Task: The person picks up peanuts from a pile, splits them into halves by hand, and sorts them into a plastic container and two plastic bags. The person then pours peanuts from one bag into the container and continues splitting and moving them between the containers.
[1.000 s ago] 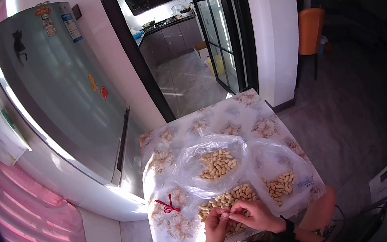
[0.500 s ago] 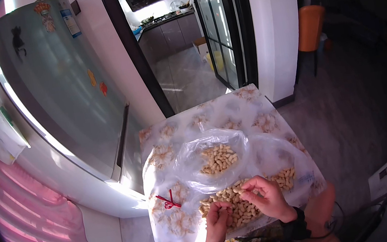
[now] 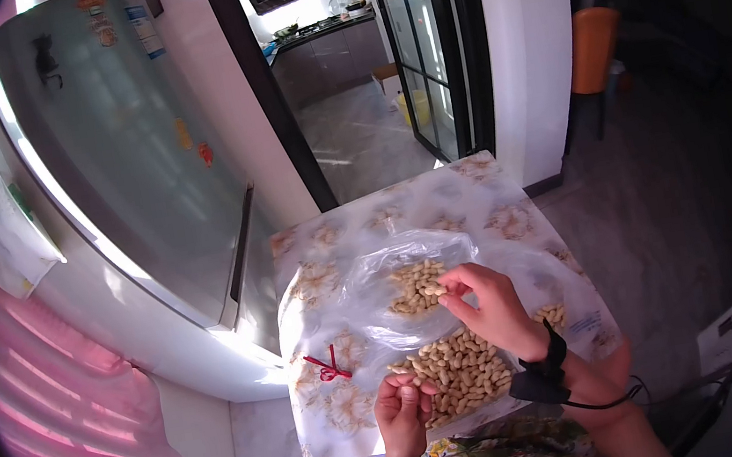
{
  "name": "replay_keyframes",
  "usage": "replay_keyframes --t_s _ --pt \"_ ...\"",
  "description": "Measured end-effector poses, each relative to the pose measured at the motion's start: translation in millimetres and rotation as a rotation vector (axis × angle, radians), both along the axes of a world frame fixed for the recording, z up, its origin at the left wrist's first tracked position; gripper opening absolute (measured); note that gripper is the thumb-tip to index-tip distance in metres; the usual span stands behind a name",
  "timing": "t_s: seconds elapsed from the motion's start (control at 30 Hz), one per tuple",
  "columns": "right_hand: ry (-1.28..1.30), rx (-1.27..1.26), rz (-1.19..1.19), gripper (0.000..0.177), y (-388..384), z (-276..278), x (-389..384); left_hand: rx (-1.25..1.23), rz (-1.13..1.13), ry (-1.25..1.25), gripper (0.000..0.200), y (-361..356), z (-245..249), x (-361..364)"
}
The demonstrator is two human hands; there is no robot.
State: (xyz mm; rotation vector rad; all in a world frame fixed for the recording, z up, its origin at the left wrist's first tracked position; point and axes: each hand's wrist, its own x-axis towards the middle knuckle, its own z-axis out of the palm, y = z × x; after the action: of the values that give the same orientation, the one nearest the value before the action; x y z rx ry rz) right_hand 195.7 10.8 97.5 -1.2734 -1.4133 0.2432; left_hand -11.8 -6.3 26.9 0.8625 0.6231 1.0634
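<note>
A loose pile of unshelled peanuts (image 3: 463,370) lies on the table's near side. Behind it, a clear plastic bag (image 3: 373,308) is spread open with a smaller heap of peanuts (image 3: 412,286) in it. My right hand (image 3: 492,309) reaches over the bag, thumb and forefinger pinched on a peanut at the edge of that heap. At the left edge of the loose pile, my left hand (image 3: 401,417) is closed, with a peanut (image 3: 419,380) between thumb and fingers. Some peanuts (image 3: 550,316) show to the right, partly behind my right wrist.
A patterned cloth covers the table (image 3: 329,234). A thin red item (image 3: 330,366), perhaps scissors or a tie, lies on the left. The fridge (image 3: 129,160) stands left of the table, a glass door (image 3: 421,59) beyond, and an orange chair (image 3: 595,50) back right.
My right hand has moved forward from above the loose pile to the heap in the bag. My left hand stays near the loose pile's left edge. The view has shifted slightly.
</note>
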Motion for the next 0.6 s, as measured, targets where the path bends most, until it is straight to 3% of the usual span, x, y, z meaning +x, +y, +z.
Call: replay_keyframes --t_s 0.07,0.13,0.2,0.27,0.5,0.6 --pt "-0.174 -0.025 -0.012 0.022 5 -1 -3 0.022 0.008 0.042 0.011 -1 2 -7" --pt "0.023 -0.131 0.218 0.028 -10 -1 -20 0.127 0.048 0.102 0.011 -3 -3 -13" --pt "0.012 -0.168 0.450 0.025 -29 5 -31 0.105 0.072 0.120 0.011 -5 -2 -16" --pt "-0.045 -0.170 0.519 0.019 -44 -8 -41 0.087 0.021 0.079 0.011 -6 -3 -17" --pt "0.065 -0.173 0.291 0.014 -76 -39 -36 0.044 -0.111 0.063 0.013 -16 -8 1" --pt "0.144 -0.188 0.199 0.013 -81 -42 -29 0.134 -0.122 0.258 0.012 -19 -3 8"
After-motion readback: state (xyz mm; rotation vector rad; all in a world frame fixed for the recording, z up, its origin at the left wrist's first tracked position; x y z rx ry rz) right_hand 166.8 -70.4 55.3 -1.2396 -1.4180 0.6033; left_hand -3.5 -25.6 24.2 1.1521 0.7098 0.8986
